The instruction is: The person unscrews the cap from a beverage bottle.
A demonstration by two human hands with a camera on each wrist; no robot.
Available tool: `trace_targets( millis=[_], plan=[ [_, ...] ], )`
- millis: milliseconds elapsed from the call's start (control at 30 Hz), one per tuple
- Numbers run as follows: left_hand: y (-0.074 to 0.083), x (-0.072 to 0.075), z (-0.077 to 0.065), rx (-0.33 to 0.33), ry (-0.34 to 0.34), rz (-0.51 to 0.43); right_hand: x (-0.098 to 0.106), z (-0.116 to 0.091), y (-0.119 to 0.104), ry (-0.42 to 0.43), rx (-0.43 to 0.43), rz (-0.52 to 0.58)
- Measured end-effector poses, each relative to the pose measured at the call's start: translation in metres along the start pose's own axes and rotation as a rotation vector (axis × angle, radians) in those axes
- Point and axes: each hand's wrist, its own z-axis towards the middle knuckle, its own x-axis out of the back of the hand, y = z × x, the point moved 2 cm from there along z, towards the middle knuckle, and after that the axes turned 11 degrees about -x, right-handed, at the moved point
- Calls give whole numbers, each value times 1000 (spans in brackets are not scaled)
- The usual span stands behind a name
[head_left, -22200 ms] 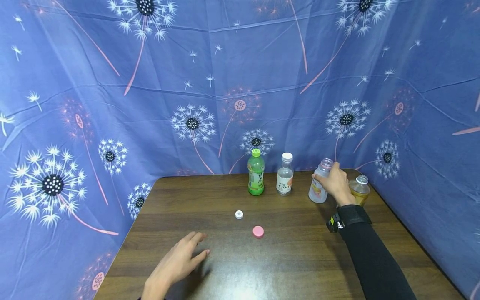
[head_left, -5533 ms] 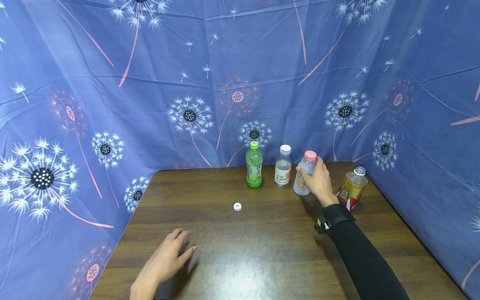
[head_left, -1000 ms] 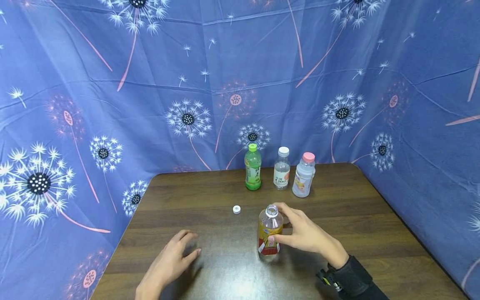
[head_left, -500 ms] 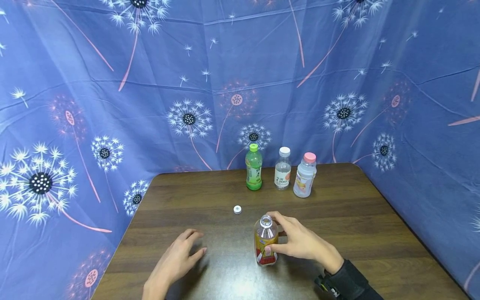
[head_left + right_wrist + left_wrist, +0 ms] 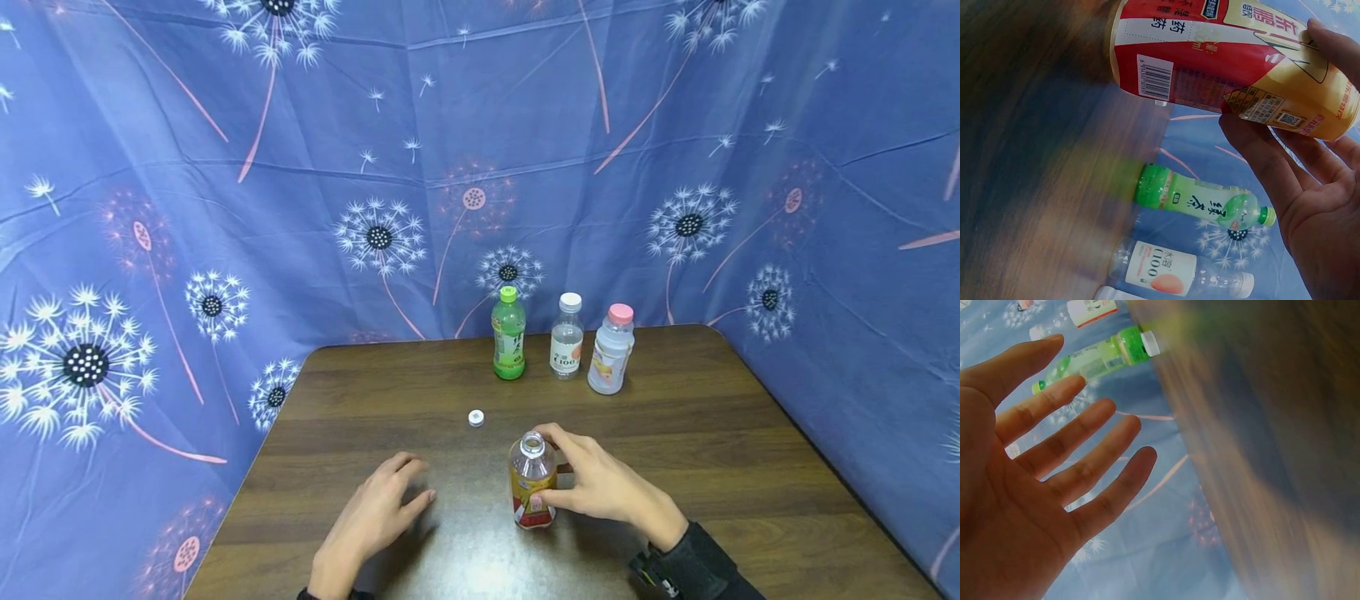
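My right hand (image 5: 607, 483) grips a clear drink bottle (image 5: 529, 477) with a gold-and-red label, thumb on the near side. The bottle stands roughly upright at the middle front of the table, its mouth uncapped. In the right wrist view its label and barcode (image 5: 1155, 78) face the camera. My left hand (image 5: 375, 510) is to the left of the bottle, holding nothing; the left wrist view shows its fingers (image 5: 1100, 500) spread and nearly straight. Behind the gripped bottle and a bit to its left lies a small white cap (image 5: 476, 417).
At the back of the wooden table (image 5: 375, 392) stand a green tea bottle (image 5: 509, 342) with a green cap, a clear bottle (image 5: 566, 346) with a white cap, and a frosted bottle (image 5: 610, 358) with a pink cap. A blue dandelion-print cloth (image 5: 315, 208) hangs behind and beside the table.
The pink cap went from the table onto the frosted bottle. My right hand brought the gold-and-red bottle from the right side to the middle front. My left hand has lately shifted rightward.
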Motion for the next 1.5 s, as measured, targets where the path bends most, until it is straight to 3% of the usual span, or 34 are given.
trace_targets(
  millis=[267, 400, 667, 1000, 1233, 1500],
  plan=[
    [11, 4, 23, -83, -11, 0, -3, 1, -3, -18, -23, 48],
    [23, 2, 46, -102, -60, -30, -4, -1, -2, 21, 9, 13],
    [40, -7, 91, -190, -69, 75, -3, -2, -1, 23, 39, 34],
    [36, -34, 123, -171, -116, 116, -4, -3, 0, 1, 23, 57],
    [16, -57, 144, -66, -163, 122, -4, -5, 2, 25, 33, 46],
    [1, -72, 151, -18, -196, 161, -5, -4, 2, 8, 29, 73]
  ],
)
